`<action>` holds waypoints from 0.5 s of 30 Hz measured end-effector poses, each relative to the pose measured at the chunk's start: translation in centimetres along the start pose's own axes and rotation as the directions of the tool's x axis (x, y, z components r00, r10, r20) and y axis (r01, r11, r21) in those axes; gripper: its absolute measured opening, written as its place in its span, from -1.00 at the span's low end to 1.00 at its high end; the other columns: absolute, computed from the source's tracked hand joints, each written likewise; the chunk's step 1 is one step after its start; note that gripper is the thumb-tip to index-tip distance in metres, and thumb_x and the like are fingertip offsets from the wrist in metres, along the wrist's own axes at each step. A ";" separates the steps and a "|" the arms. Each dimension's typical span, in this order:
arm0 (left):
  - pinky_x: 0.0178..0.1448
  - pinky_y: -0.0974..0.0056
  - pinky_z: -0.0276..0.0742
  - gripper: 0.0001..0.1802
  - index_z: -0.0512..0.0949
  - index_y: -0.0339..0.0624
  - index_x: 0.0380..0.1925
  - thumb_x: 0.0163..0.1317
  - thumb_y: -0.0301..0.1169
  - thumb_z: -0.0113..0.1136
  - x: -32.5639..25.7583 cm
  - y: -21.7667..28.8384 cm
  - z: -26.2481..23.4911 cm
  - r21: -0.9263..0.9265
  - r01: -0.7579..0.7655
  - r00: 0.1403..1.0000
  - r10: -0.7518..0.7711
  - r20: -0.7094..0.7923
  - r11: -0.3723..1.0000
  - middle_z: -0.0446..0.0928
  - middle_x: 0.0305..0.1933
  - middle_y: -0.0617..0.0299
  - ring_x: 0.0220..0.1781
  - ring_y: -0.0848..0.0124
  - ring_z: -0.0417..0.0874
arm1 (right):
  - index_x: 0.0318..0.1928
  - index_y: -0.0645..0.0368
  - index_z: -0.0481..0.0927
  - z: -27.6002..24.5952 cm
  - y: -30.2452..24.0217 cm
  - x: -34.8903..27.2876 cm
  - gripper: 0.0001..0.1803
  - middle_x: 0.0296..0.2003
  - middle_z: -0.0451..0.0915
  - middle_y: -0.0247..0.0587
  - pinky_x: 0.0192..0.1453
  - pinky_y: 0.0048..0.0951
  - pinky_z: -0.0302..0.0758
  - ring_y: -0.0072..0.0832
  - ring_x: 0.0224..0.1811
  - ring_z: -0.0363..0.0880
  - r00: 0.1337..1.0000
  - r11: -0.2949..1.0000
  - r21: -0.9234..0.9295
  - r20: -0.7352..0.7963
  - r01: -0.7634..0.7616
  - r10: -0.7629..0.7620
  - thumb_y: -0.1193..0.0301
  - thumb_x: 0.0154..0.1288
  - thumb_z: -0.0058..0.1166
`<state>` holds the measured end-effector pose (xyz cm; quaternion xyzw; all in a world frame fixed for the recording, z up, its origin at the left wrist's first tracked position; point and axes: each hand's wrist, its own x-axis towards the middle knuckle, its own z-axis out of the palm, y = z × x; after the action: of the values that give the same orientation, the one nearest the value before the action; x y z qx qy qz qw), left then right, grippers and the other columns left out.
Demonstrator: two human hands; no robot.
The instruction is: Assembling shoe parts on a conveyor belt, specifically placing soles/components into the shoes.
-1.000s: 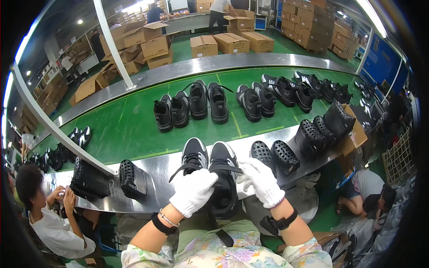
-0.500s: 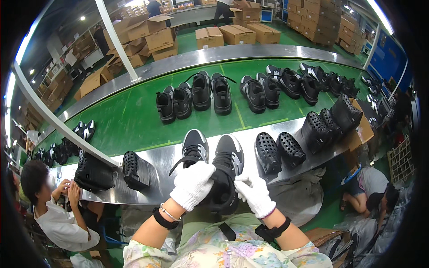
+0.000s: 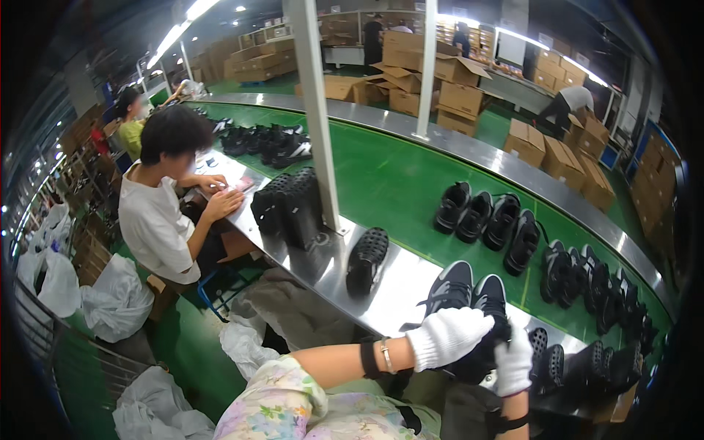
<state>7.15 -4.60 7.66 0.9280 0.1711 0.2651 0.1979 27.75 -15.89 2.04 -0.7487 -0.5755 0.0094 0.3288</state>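
Observation:
Both my hands wear white knit gloves. My left hand (image 3: 447,337) closes over the heel of a black sneaker (image 3: 490,299) that lies at the near edge of the steel ledge (image 3: 400,290). My right hand (image 3: 513,363) grips the same sneaker from the right side, lower down. Its mate, a black and grey sneaker (image 3: 449,287), lies on the ledge just to the left with loose laces. The held sneaker's rear part is hidden under my gloves.
A green conveyor belt (image 3: 396,183) carries pairs of black shoes (image 3: 488,220). A white pillar (image 3: 315,110) stands on the ledge beside black perforated soles (image 3: 367,257). A seated co-worker (image 3: 158,213) works at left. White bags (image 3: 117,301) lie on the floor; cardboard boxes (image 3: 455,92) stand behind.
The view has swung left, so the co-worker and pillar now fill the middle. Both hands stay on the sneaker, now at lower right, and my right hand has slid lower.

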 end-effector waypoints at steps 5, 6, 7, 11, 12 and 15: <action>0.02 0.09 0.64 -0.56 0.56 -0.24 0.04 0.11 -0.46 0.35 -6.6 -4.9 -9.7 0.212 -0.074 0.794 0.186 -0.579 0.974 0.63 -0.17 0.04 -0.12 0.04 0.67 | 0.28 0.24 0.49 -2.6 3.0 2.7 -0.43 -0.03 0.68 -0.09 0.14 -0.45 0.56 -0.43 0.00 0.67 0.889 0.915 0.183 0.365 -0.360 0.277 0.68 0.22 0.14; 0.08 0.09 0.60 -0.55 0.56 -0.24 0.06 0.13 -0.49 0.36 -7.5 -6.2 -11.9 0.342 0.107 0.736 0.156 -0.659 0.934 0.62 -0.08 0.04 -0.07 0.06 0.66 | 0.23 0.28 0.51 -3.2 4.0 2.1 -0.49 -0.16 0.67 -0.07 0.03 -0.45 0.57 -0.41 -0.15 0.67 0.951 0.961 0.136 0.233 -0.240 0.204 0.61 0.23 0.17; 0.14 0.09 0.57 -0.54 0.55 -0.24 0.09 0.15 -0.52 0.37 -8.2 -7.8 -14.0 0.428 0.289 0.664 0.143 -0.734 0.856 0.61 0.01 0.04 -0.02 0.07 0.65 | 0.17 0.32 0.54 -4.4 4.2 1.6 -0.54 -0.29 0.67 -0.05 -0.08 -0.45 0.59 -0.38 -0.30 0.67 0.988 0.990 0.063 0.099 -0.129 0.122 0.54 0.25 0.20; 0.39 -0.01 0.39 -0.31 0.45 -0.15 0.27 0.09 -0.40 0.43 -13.5 -17.6 -20.3 0.324 0.655 0.521 -0.097 -0.848 0.683 0.48 0.23 -0.05 0.30 -0.05 0.45 | 0.24 0.25 0.50 -7.1 -1.0 2.0 -0.58 -0.21 0.62 -0.28 -0.14 -0.56 0.52 -0.62 -0.23 0.55 0.968 0.890 0.422 -0.093 -0.176 0.235 0.60 0.38 0.06; 0.42 -0.02 0.36 -0.29 0.44 -0.08 0.29 0.08 -0.37 0.44 -14.4 -19.5 -21.5 0.340 0.633 0.602 -0.166 -0.781 0.696 0.44 0.27 -0.05 0.33 -0.05 0.41 | 0.24 0.26 0.50 -6.8 -2.1 2.4 -0.59 -0.23 0.61 -0.30 -0.16 -0.57 0.52 -0.63 -0.26 0.54 0.969 0.885 0.427 -0.070 -0.184 0.236 0.61 0.38 0.05; 0.46 -0.02 0.34 -0.27 0.42 0.07 0.31 0.06 -0.35 0.40 -14.5 -21.3 -24.8 0.389 0.616 0.759 -0.386 -0.523 0.685 0.38 0.35 -0.04 0.39 -0.06 0.36 | 0.21 0.30 0.50 -5.1 -3.1 3.2 -0.61 -0.26 0.61 -0.29 -0.25 -0.60 0.50 -0.64 -0.35 0.53 0.997 0.943 0.329 -0.035 -0.049 0.064 0.63 0.38 0.05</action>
<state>-22.92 14.51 11.11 0.7839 0.5282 0.3234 -0.0446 28.19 -15.20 8.69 -0.6998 -0.5367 0.0973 0.4611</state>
